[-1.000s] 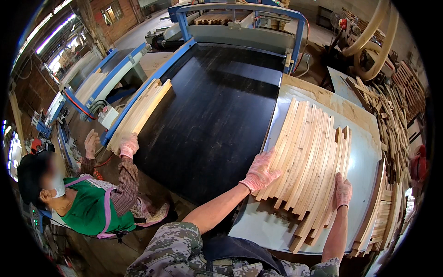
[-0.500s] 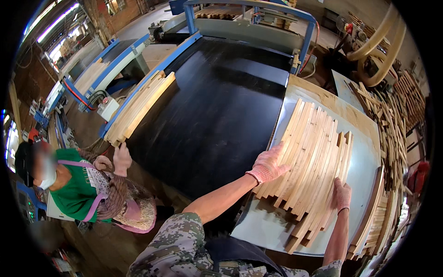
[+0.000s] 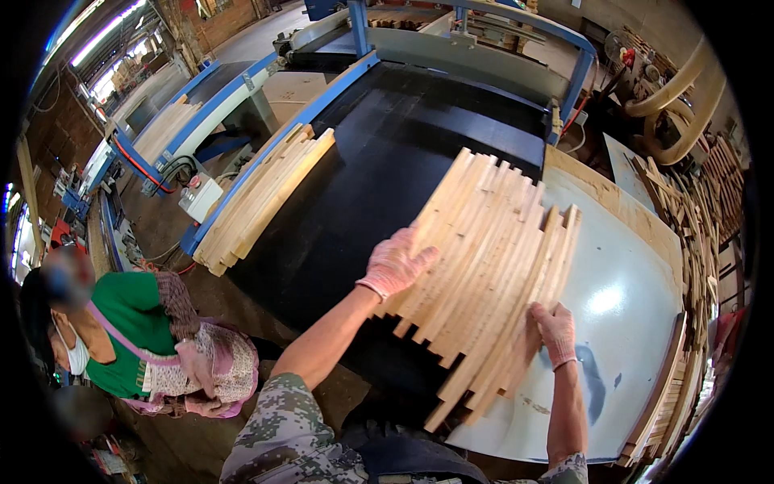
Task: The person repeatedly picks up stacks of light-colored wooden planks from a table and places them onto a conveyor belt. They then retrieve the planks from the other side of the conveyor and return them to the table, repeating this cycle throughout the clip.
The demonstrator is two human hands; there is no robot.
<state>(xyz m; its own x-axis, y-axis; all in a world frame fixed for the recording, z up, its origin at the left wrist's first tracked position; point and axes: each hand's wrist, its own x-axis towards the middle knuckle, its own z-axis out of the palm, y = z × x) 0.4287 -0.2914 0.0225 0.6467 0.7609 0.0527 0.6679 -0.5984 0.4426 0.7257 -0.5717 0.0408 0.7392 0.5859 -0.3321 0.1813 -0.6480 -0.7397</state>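
A batch of pale wooden strips [image 3: 484,258], laid side by side with uneven ends, is squeezed between my two hands. It lies mostly over the black conveyor belt [image 3: 363,194], its right part over the smooth pale side table [image 3: 625,274]. My left hand [image 3: 397,262], in a pinkish knit glove, presses the batch's left edge with the thumb on top. At the near right edge my right hand [image 3: 555,332], gloved alike, grips the outermost strips. Its fingertips are partly hidden against the wood.
Along the belt's left blue rail lies another row of strips [image 3: 266,202]. A co-worker [image 3: 153,331] in a green top and apron stands at the left. A blue frame [image 3: 582,81] spans the belt's far end. Stacked strips [image 3: 689,234] line the right side.
Both hands have shifted the batch leftward from the side table onto the belt. The co-worker's hand has left the other row and drawn back toward the body. The view has also shifted.
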